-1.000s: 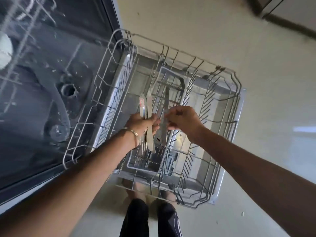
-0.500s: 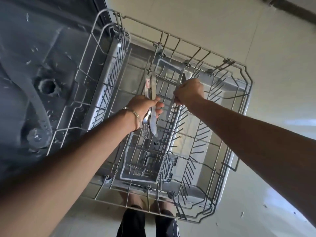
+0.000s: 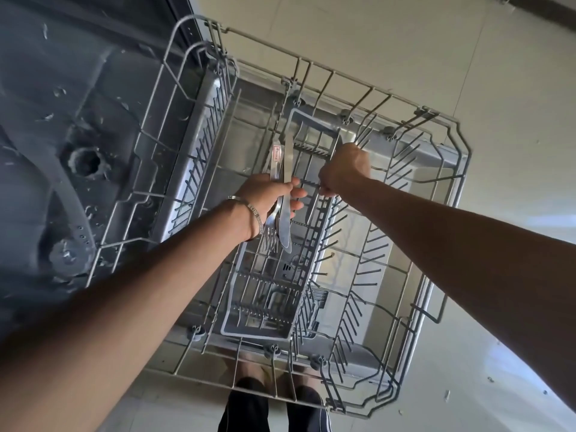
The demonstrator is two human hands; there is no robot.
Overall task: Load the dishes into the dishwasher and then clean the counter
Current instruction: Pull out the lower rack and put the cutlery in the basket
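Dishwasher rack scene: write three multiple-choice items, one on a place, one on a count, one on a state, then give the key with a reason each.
1. Where is the cutlery basket?
A. on the floor beside the rack
B. inside the rack
C. on a counter

2. How many hands hold cutlery?
A. none
B. one
C. two

3. What state is the rack in?
A. pulled out, with no plates in it
B. pushed in, behind a shut door
C. pulled out, full of plates

Key:
1 B, the basket sits within the rack's wire walls.
2 C, the left hand grips a bundle with a knife and fork in it, and the right hand holds one knife over the basket.
3 A, the rack stands out over the floor and its tines are bare.
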